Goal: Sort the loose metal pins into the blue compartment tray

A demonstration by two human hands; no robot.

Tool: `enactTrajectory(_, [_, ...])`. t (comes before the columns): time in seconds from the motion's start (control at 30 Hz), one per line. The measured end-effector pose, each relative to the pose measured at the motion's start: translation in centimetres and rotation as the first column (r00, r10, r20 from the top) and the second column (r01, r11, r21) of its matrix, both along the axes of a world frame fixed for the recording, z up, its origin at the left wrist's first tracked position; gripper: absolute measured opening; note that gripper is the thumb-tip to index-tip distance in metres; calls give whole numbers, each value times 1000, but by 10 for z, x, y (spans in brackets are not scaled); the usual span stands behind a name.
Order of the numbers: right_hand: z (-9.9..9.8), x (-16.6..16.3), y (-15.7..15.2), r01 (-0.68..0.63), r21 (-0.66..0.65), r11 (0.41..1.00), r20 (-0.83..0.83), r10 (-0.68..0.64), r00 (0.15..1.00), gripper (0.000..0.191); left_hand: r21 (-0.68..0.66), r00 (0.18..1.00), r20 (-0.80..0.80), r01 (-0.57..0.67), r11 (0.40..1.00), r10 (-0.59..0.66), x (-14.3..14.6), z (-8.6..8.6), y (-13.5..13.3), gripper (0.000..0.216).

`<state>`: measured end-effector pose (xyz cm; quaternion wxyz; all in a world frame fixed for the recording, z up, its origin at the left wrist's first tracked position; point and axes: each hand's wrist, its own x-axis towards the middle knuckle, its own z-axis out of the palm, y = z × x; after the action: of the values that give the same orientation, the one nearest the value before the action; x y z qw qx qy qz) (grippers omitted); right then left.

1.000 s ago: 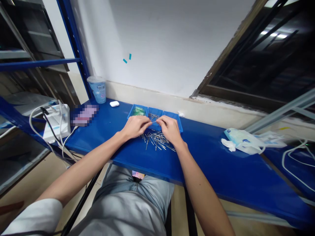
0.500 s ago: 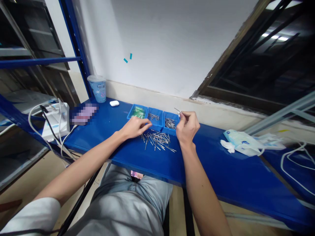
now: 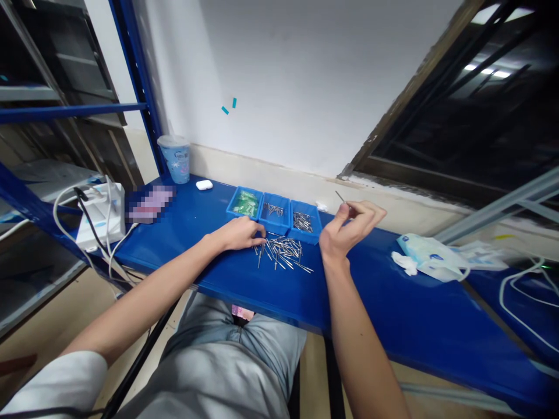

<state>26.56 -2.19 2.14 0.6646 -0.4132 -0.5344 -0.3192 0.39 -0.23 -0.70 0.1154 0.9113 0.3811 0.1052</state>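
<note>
My right hand (image 3: 351, 226) is raised over the bench to the right of the trays, pinching a thin metal pin (image 3: 339, 196) that points up and left. A loose pile of similar metal pins (image 3: 283, 251) lies on the blue bench. At the pile's left edge rests my left hand (image 3: 240, 234), fingers curled down and thumb close to the index finger; what is between them is hidden. Behind the pile stand three blue trays: the left tray (image 3: 229, 208) has green and clear small packets, the middle tray (image 3: 275, 224) and right tray (image 3: 309, 237) hold metal pins.
On the left are a patterned cup (image 3: 175, 162), a white earbud case (image 3: 204, 185), a blurred pinkish item (image 3: 152, 203) and a white power strip (image 3: 102, 218) with cables. A tissue pack (image 3: 430, 256) lies at right. A wall (image 3: 279, 87) rises behind the bench.
My right hand has moved right, away from the right tray, still with the pin, and its fingers have turned outward. My left hand has shifted slightly down toward the pile, fingers more curled.
</note>
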Motion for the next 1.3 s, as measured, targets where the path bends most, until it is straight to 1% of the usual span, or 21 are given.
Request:
enactTrajectory(0.07, [-1,1,2,3,13,1000,-4,-3,1000,20,-4,1000,-12,-21,1000,21,0,0,0,38])
enactTrajectory(0.13, [-3,3,3,3,-3,1000,-11,-3,1000,18,4,999,-17,-42,999,42,0,-1,0,39])
enactTrajectory(0.2, [-4,4,3,-8,-59,998,-18,7,1000,19,18,999,-8,-52,998,52,0,-3,1,39])
enactTrajectory(0.27, [-4,5,3,-16,-143,990,-21,13,1000,20,29,998,15,-55,998,55,0,-5,1,39])
enactTrajectory(0.33, [-4,5,2,-5,-202,979,-20,1,1000,24,39,998,35,-55,998,53,0,-8,2,37])
enactTrajectory(0.43, [-4,5,2,24,-204,979,-14,-28,1000,27,76,997,69,-31,997,26,0,-13,4,29])
enactTrajectory(0.5, [-4,5,2,23,-195,981,4,-23,1000,27,94,994,108,-19,995,9,0,-16,6,23])
enactTrajectory(0.6, [-4,2,1,-2,-220,975,26,8,1000,25,71,989,140,-47,996,37,1,-18,7,19])
enactTrajectory(0.67, [-4,0,0,-31,-254,967,34,41,999,24,46,990,127,-63,997,56,1,-19,7,21])
enactTrajectory(0.77, [-5,-4,-1,-106,-301,948,32,121,992,25,48,993,101,-63,997,57,2,-17,5,24])
enactTrajectory(0.87, [-5,-8,-3,-200,-358,912,37,228,973,24,71,993,111,-39,997,31,2,-13,3,25])
enactTrajectory(0.97, [-6,-15,-7,-258,-475,841,134,358,924,21,84,985,173,-4,996,-10,1,-7,-1,26])
enactTrajectory(1.03, [-6,-22,-10,-262,-559,787,204,437,876,25,85,972,234,20,996,-39,1,-3,-3,29])
enactTrajectory(1.1, [-7,-29,-14,-258,-611,748,242,488,839,30,85,951,305,34,996,-58,1,0,-5,30])
enactTrajectory(1.23, [-11,-42,-17,-248,-697,673,258,558,789,23,86,909,415,-6,996,-31,0,1,-6,27])
enactTrajectory(1.3, [-13,-44,-16,-247,-720,648,255,579,774,21,83,897,442,-29,996,-11,0,1,-6,25])
